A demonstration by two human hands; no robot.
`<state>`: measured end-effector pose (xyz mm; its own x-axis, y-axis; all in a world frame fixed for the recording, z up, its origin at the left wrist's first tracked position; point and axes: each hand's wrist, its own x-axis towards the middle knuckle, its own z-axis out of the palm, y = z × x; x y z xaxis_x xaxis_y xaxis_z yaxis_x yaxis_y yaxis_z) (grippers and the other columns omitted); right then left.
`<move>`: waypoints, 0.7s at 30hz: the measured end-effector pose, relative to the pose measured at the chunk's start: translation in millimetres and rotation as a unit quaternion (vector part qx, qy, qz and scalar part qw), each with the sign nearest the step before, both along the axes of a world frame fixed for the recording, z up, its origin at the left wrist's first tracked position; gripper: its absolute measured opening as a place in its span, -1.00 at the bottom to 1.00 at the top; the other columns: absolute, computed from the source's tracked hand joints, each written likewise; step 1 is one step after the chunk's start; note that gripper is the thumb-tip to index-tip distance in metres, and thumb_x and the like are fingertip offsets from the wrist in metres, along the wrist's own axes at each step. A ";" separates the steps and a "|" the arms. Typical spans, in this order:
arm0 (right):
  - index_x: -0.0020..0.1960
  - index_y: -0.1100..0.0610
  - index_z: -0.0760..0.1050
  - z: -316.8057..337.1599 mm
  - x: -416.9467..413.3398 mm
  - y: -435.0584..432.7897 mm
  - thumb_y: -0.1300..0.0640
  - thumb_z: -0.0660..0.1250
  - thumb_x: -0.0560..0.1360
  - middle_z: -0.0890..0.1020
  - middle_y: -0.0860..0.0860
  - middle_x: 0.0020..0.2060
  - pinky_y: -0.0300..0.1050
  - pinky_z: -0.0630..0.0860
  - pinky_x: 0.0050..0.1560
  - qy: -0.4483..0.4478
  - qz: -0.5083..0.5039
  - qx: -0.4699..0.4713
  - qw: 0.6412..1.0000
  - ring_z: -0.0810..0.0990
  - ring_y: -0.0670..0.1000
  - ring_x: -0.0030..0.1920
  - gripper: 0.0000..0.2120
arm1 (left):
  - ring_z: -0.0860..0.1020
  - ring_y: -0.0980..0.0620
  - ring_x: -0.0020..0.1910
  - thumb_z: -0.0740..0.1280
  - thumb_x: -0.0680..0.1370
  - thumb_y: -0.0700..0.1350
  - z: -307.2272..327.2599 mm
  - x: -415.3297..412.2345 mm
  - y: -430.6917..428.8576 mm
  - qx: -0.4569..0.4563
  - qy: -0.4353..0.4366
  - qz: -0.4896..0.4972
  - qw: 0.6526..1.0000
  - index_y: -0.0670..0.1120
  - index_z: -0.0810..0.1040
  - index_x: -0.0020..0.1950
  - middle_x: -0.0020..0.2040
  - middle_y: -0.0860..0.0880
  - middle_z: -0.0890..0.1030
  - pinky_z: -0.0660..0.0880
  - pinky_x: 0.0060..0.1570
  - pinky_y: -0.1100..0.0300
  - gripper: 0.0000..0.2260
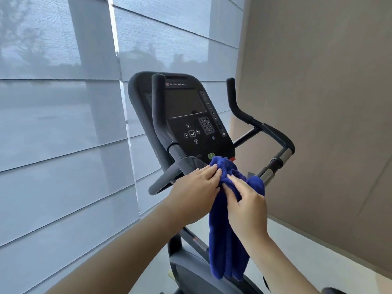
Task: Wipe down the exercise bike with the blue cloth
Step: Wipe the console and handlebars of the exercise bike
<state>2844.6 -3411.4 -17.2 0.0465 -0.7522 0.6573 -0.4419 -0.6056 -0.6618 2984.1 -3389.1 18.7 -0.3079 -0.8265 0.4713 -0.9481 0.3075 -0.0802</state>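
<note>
The exercise bike (186, 115) stands in front of me, its black console with a dark screen and keypad facing me. A blue cloth (224, 240) is bunched at the console's lower edge and hangs down in front of the bike's post. My left hand (197, 183) grips the top of the cloth from the left, fingers pinching the fabric. From the right, my right hand (246, 206) holds the same bunch, fingers curled into it. The cloth covers part of the console's bottom and the handlebar centre.
The left handlebar (158, 107) rises in front of the console, and the right handlebar (254, 122) curves off to the right. Window blinds (59, 124) fill the left side. A beige wall (328, 102) stands close on the right. Pale floor (297, 247) shows below.
</note>
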 end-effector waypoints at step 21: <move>0.35 -0.02 0.31 23.2 13.2 -11.0 -0.18 0.03 0.56 0.48 -0.09 0.27 -0.02 0.33 0.33 0.229 -0.038 0.100 0.968 0.41 -0.05 0.28 -0.56 | 0.24 0.05 0.42 -0.02 0.56 -0.08 35.2 48.6 -44.5 0.013 -0.058 -0.164 0.985 0.02 0.27 0.45 0.42 0.05 0.36 0.06 0.43 0.02 -0.56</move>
<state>2857.8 -3422.4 6.0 0.2381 -0.8747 0.4222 -0.7548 -0.4402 -0.4863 3032.8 -3433.6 53.9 -0.6105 -0.6856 0.3966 -0.7828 0.5984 -0.1706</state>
